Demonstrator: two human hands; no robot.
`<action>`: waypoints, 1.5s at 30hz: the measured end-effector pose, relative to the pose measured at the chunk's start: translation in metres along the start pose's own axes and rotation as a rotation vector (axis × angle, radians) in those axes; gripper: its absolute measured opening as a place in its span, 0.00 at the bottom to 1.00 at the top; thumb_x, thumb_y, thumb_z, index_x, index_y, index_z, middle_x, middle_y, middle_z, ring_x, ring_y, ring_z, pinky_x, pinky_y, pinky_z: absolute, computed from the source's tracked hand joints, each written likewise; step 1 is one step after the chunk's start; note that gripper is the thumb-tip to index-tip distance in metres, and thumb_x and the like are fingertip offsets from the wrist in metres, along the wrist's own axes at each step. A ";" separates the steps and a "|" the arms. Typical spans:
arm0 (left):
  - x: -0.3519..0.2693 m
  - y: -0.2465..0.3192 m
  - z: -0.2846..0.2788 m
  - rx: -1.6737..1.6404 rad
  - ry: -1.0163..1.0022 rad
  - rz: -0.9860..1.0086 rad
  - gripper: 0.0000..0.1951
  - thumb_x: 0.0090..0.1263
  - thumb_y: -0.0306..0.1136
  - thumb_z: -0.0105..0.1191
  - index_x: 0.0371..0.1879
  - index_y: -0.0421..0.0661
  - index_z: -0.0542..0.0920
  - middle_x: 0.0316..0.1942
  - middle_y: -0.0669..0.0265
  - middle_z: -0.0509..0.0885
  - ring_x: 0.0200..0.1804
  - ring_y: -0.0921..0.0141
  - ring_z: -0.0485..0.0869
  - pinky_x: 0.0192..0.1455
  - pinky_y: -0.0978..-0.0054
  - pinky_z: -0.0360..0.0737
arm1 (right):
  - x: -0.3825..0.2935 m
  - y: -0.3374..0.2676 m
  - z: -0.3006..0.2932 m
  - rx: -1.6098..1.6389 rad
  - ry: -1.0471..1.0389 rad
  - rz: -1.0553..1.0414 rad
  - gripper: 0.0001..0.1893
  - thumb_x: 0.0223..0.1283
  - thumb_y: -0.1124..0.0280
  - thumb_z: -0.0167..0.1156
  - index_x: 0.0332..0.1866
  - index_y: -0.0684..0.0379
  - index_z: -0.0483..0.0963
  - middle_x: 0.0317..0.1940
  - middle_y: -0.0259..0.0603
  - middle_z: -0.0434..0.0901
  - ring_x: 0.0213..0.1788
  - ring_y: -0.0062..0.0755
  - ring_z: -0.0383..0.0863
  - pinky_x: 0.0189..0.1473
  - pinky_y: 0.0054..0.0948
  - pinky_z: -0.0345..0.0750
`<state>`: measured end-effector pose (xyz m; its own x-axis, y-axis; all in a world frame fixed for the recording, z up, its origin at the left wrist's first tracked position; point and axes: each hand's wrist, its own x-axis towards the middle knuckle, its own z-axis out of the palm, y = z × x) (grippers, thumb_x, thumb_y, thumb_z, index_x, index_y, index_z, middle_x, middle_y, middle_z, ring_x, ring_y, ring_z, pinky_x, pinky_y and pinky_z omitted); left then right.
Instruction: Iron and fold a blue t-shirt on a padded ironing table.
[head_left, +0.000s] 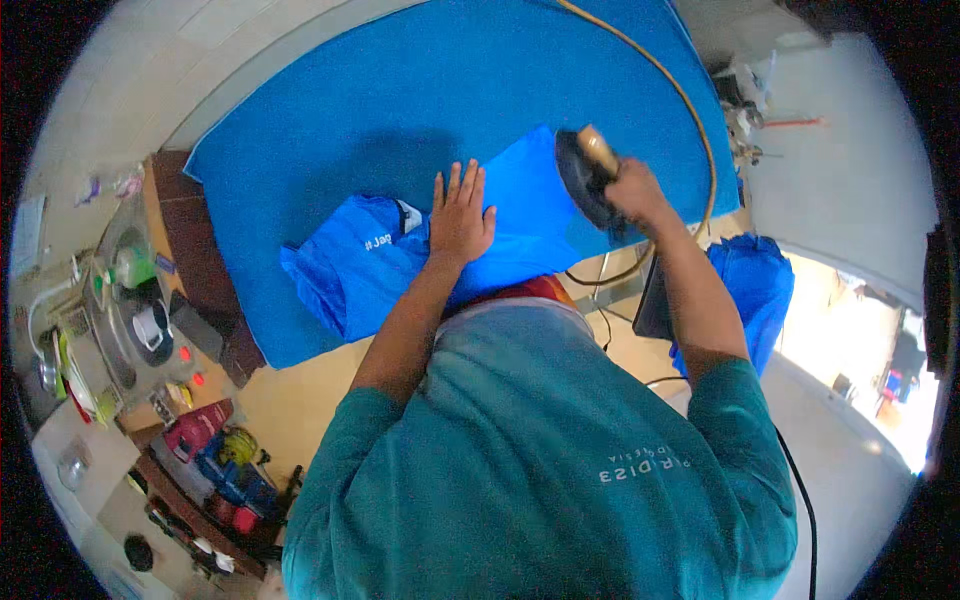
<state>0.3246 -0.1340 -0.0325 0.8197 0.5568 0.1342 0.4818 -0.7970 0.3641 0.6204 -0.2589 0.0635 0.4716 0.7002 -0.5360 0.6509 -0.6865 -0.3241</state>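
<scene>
A bright blue garment (525, 199), with white lettering at its left part, lies on the blue cloth-covered table (525, 67) before me. My left hand (461, 214) presses flat on the garment's middle, palm down, thumb apart from the fingers. My right hand (637, 193) grips the light brown handle of a dark clothes iron (581, 176). The iron is at the garment's right end and looks blurred; I cannot tell whether its plate touches the fabric. The collar and sleeves lie bunched left of my left hand.
A tan hose (701, 127) curves along the table's right side and passes near my right forearm. More blue fabric (754, 281) hangs at the right. At the left is a sink (124, 322) with a white mug (150, 328). A black cable (806, 502) runs down at the lower right.
</scene>
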 end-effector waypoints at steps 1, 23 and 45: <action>0.002 -0.001 0.002 -0.008 -0.005 -0.012 0.34 0.71 0.41 0.52 0.74 0.37 0.65 0.77 0.53 0.63 0.79 0.51 0.59 0.81 0.44 0.50 | -0.004 -0.010 0.002 -0.015 -0.008 -0.023 0.24 0.50 0.66 0.63 0.55 0.61 0.79 0.53 0.59 0.84 0.52 0.59 0.85 0.55 0.49 0.82; -0.003 -0.010 -0.038 0.035 -0.168 -0.323 0.18 0.66 0.37 0.56 0.54 0.45 0.82 0.52 0.58 0.84 0.57 0.54 0.80 0.59 0.52 0.75 | 0.036 0.011 -0.013 -0.046 0.081 -0.007 0.30 0.50 0.68 0.61 0.63 0.60 0.75 0.55 0.60 0.82 0.59 0.59 0.81 0.63 0.50 0.78; 0.172 -0.049 -0.047 0.289 -0.693 -0.303 0.13 0.61 0.36 0.61 0.41 0.45 0.90 0.49 0.52 0.89 0.54 0.55 0.87 0.54 0.55 0.86 | 0.125 0.021 0.035 -0.010 0.408 -0.238 0.25 0.60 0.63 0.61 0.64 0.57 0.74 0.51 0.57 0.83 0.57 0.60 0.80 0.56 0.51 0.78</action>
<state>0.4272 0.0119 0.0165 0.6006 0.5623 -0.5684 0.6970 -0.7166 0.0275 0.6722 -0.1933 -0.0378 0.5023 0.8592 -0.0970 0.7742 -0.4969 -0.3921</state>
